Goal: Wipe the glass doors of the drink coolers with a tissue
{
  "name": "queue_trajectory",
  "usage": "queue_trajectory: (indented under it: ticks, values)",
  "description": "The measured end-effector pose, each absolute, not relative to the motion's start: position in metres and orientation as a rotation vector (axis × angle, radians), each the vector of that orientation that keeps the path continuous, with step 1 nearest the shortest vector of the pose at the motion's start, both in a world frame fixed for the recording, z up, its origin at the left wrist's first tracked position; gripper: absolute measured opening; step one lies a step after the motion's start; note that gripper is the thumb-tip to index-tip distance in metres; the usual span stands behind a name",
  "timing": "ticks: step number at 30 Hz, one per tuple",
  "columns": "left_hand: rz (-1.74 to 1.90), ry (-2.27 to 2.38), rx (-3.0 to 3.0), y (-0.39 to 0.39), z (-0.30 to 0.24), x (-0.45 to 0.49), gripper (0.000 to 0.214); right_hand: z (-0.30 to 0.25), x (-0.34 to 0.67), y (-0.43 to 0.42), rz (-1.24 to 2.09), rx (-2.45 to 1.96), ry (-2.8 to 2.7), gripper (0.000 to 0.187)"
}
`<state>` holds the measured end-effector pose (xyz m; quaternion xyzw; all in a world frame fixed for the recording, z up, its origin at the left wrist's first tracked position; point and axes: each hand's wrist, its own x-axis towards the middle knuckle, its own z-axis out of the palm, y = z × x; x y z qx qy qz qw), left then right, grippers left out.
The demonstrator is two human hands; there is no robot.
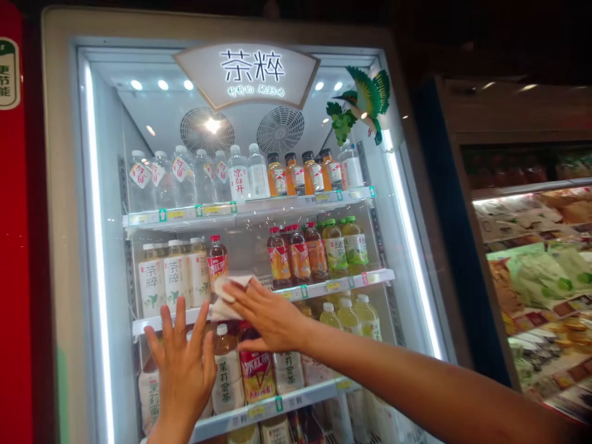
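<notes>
My left hand (185, 364) is spread with its palm toward the glass door of a lit drinks fridge (277, 216), in front of the lower shelves; it holds nothing. Higher and to the right, my right hand (272, 311) presses a folded white cloth (226, 302) flat against the glass under its fingers. Part of the cloth is hidden by the hand. Behind the cloth, inside the fridge, stands a red-capped bottle of iced tea (217, 259). Just below my right hand shows a bottle with a red and yellow label (258, 375).
Several clear bottles (182, 176) and amber bottles (296, 176) line the top shelf. White-labelled bottles (174, 274) and green tea bottles (337, 250) stand on the middle one. A fan-shaped sign (247, 74) crosses the top. A red panel (16, 246) is at left; an open display case (531, 259) is at right.
</notes>
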<state>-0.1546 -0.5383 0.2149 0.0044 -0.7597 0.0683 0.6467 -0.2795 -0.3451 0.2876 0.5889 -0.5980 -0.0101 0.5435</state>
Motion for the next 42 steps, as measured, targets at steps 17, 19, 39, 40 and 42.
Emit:
queue_trajectory:
  ticks: [17, 19, 39, 40, 42]
  values:
    - [0.150, -1.758, -0.204, -0.447, 0.227, -0.202, 0.073, 0.285, -0.330, -0.245, 0.198, 0.984, -1.592, 0.101]
    - [0.145, -1.762, -0.249, -0.433, 0.229, -0.209, 0.073, 0.272, -0.331, -0.236, 0.028, 1.169, -1.562, 0.104]
    - [0.189, -1.867, -0.413, -0.377, 0.209, -0.241, 0.072, 0.169, -0.359, -0.172, 0.517, 0.486, -1.707, 0.090]
    - [0.177, -1.876, -0.413, -0.377, 0.203, -0.240, 0.071, 0.158, -0.352, -0.182, 0.475, 0.592, -1.706, 0.092]
    - [0.144, -1.880, -0.405, -0.382, 0.189, -0.237, 0.071, 0.139, -0.339, -0.197, 0.327, 0.873, -1.703, 0.096]
